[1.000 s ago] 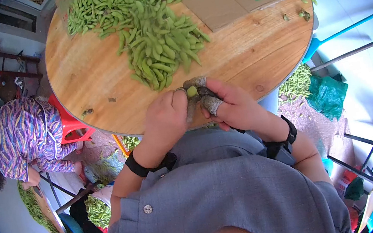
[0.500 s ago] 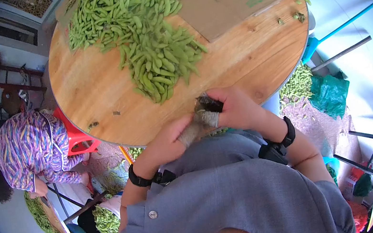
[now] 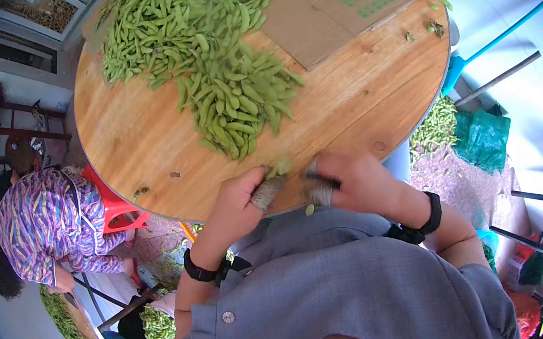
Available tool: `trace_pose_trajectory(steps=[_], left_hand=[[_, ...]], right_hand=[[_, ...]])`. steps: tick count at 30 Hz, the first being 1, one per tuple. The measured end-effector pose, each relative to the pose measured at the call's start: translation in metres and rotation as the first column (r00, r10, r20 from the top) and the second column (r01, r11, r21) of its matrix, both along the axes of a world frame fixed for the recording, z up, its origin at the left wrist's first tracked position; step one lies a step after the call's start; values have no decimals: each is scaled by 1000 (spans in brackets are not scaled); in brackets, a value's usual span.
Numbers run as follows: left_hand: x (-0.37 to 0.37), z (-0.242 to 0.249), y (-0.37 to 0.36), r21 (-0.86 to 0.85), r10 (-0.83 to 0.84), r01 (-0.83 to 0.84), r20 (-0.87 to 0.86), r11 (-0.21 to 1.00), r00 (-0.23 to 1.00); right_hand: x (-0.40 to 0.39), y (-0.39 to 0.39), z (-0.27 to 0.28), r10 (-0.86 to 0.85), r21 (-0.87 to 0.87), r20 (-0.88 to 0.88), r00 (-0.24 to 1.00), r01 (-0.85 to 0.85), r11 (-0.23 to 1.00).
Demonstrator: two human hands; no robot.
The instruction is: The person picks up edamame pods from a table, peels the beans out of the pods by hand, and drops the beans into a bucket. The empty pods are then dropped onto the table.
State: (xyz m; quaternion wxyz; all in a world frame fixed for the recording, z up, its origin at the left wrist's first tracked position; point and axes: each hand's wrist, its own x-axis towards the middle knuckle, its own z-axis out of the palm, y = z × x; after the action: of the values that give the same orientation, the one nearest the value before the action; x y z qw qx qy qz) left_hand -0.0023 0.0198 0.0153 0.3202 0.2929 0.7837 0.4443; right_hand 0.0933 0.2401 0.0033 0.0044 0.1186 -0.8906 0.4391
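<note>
Just above the near edge of the round wooden table (image 3: 340,110), my left hand (image 3: 238,202) is closed, with a blurred green edamame pod (image 3: 281,166) at its fingertips. My right hand (image 3: 361,180) is close by on the right, fingers curled and partly smeared by motion; what it holds, if anything, is hidden. Greyish wrapping covers fingers on both hands, and something dark covers the right thumb. A small green bean (image 3: 310,210) shows below the gap between my hands. Beyond them lies a large heap of edamame pods (image 3: 233,98).
Flattened cardboard (image 3: 344,1) lies on the table's far right, with more pods at its edge. A person in a patterned top (image 3: 47,217) bends beside a red stool (image 3: 108,201) at left. On the right floor are pods, a green bag (image 3: 485,141) and a blue-handled tool (image 3: 510,28).
My hands were close together at the table edge and have moved apart, the right one going slightly down. A green pod and a small bean now show between them.
</note>
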Motion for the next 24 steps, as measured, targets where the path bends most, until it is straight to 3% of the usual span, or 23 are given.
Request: trace_pose_trajectory(steps=[1,3,5,6,7,8,10,11,14,16,18,21,24], left_hand=[[0,-6,1,21,-130,143,-299,990,946],[1,-10,5,102,-145,178,-272,979,951],[-4,-3,7,182,-159,208,-254,961,954],[-8,10,7,125,-82,90,-69,988,994],[-10,17,7,48,13,-19,116,999,993],[-9,17,8,52,24,-31,114,998,993],[-5,14,15,252,247,-368,407,895,880],[-5,13,18,253,252,-373,407,892,878],[-7,3,26,288,370,-479,360,829,856],[-6,-7,29,406,267,-236,-20,883,964],[-9,-6,30,381,267,-215,-88,899,960],[-9,0,33,316,460,-557,332,768,823],[-11,-3,18,155,384,-462,365,873,848]], right_hand=[[-3,-1,9,2,3,0,1000,-2,1000],[-14,0,29,-202,-140,-29,979,196,970],[-19,-1,9,-90,-135,-17,996,87,987],[-22,-2,8,19,-137,5,1000,-18,990],[-24,-4,11,-15,-167,-1,1000,14,986],[-26,-6,14,-3,-163,-4,1000,3,987],[-30,-11,17,-133,-426,229,964,222,877],[-33,-13,17,-127,-424,229,965,216,879],[-39,-17,8,-199,-486,280,939,317,814],[-38,-21,-7,-190,-294,13,982,185,938],[-39,-23,-14,-161,-271,35,986,165,948],[-33,-21,-15,-177,-220,83,981,192,956],[-30,-14,-9,-267,-263,58,962,272,926]])
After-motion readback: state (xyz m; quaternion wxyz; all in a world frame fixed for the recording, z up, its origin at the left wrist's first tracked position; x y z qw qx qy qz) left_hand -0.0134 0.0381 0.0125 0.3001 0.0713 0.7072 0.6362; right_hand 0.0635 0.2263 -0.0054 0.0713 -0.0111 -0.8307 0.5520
